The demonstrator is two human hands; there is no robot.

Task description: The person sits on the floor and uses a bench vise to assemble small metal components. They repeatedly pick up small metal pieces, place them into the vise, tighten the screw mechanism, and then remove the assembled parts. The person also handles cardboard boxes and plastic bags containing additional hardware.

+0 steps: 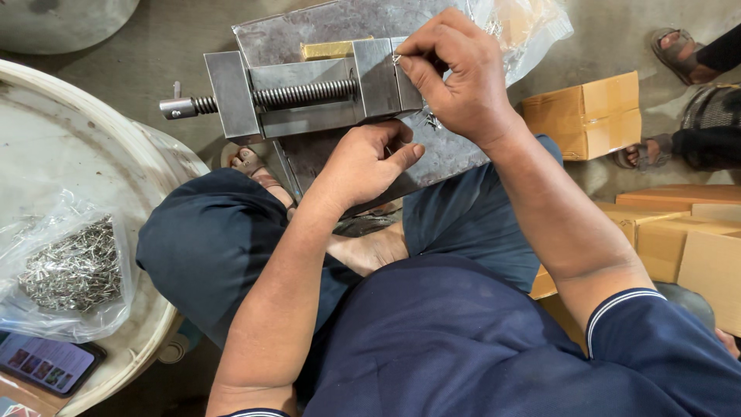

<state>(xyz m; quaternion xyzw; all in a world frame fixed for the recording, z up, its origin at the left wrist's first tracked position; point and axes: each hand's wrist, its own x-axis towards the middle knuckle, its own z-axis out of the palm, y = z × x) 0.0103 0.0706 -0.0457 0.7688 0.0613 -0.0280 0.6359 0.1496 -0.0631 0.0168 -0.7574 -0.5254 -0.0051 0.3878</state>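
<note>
Across the upper middle of the frame sits the steel vise (309,93) on its grey plate (340,23), balanced over our lap, its screw pointing toward the upper left. We judge the step goes best if we keep that block from rocking: our left hand (367,162), fingers curled and pressed against the plate's near edge below the vise, steadies it. Our right hand (455,73), at top centre, pinches a small metal pin (397,57) between thumb and forefinger right at the vise's top edge; we should seat it straight. More pins lie bagged (73,270) at lower left.
</note>
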